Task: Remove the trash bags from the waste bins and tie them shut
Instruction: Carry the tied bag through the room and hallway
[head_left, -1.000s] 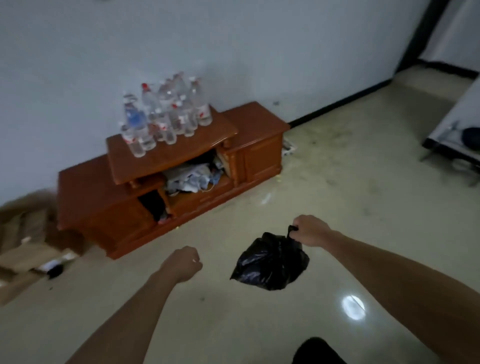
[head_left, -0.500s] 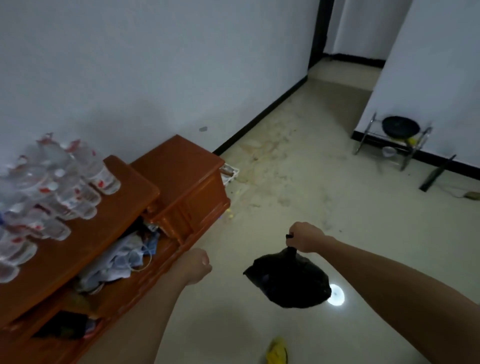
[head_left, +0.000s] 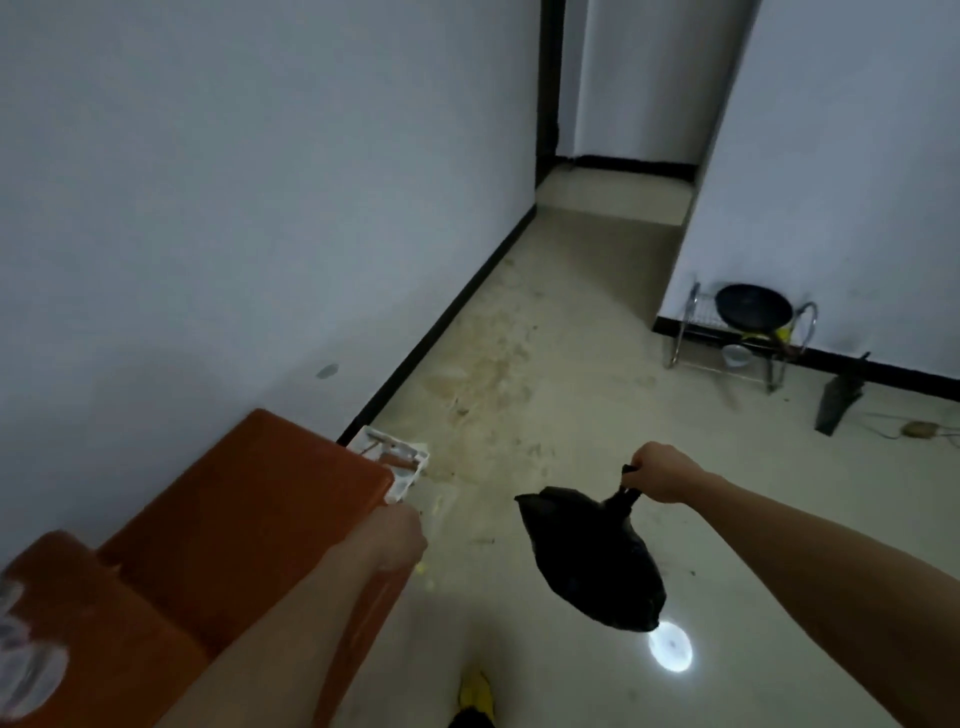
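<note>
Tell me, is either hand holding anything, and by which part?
The right hand grips the black trash bag by its gathered neck; the left hand appears empty.

Dim, bluish-grey light fills the room, with no lamp in view. A round white glare spot (head_left: 670, 651) burns on the glossy floor (head_left: 545, 364) just below the black trash bag (head_left: 592, 561), which reads as a near-featureless dark mass. Motion blur smears the left hand (head_left: 387, 540) and the bottles (head_left: 26, 665) in the lower left corner. Straight edges of the wall (head_left: 208, 208) lean and bend toward the frame's borders, and the picture is soft throughout.
</note>
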